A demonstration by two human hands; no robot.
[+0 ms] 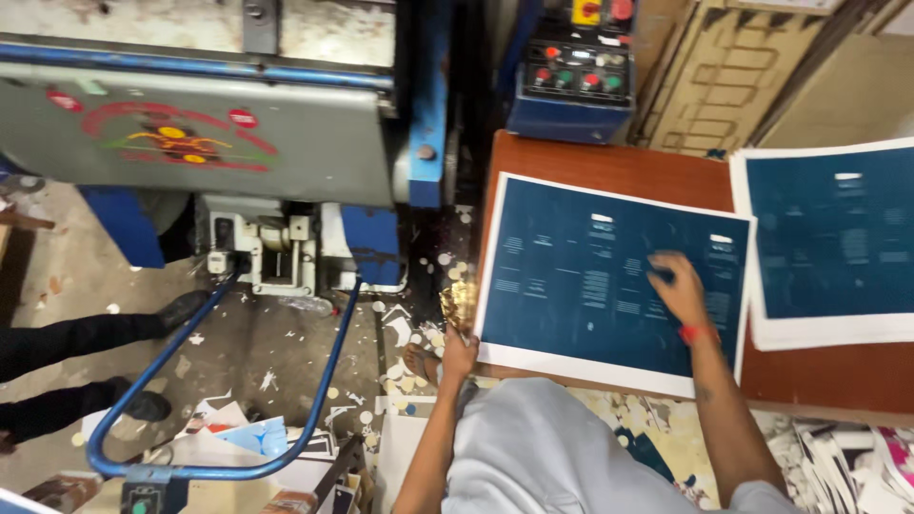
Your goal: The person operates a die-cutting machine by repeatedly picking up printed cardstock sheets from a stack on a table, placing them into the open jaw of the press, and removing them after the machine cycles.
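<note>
At a print-shop counter [609, 164], my right hand [678, 286] lies palm-down with fingers loosely spread on the top dark blue printed sheet [609, 276], which sits on a stack with white margins squared up near the counter's front edge. My left hand [460, 354] is closed into a pinch around a small crumpled golden scrap [459, 303], held just off the sheet's left margin, over the floor. I judge the sheets to be light, thin and flexible: one alone would droop and crease if lifted by a single corner, and its coated face looks smooth enough to slide over the one beneath under a flat palm. The white border along the near or left edge seems the safest place to take hold, away from the printed area; the whole stack would be much heavier and stiffer. The golden scrap looks like foil-thin waste, nearly weightless and easily crushed. A second stack of blue sheets [833, 243] lies to the right on the same counter, slightly overlapping the first. Beyond the counter stands a blue control box [574, 71] with red, green and yellow buttons, and to the left a grey and blue machine [219, 133] with a blue tubular guard [224, 381]. Paper offcuts [409, 352] litter the floor, where another person's dark-trousered legs and shoes [86, 366] reach in from the left.
</note>
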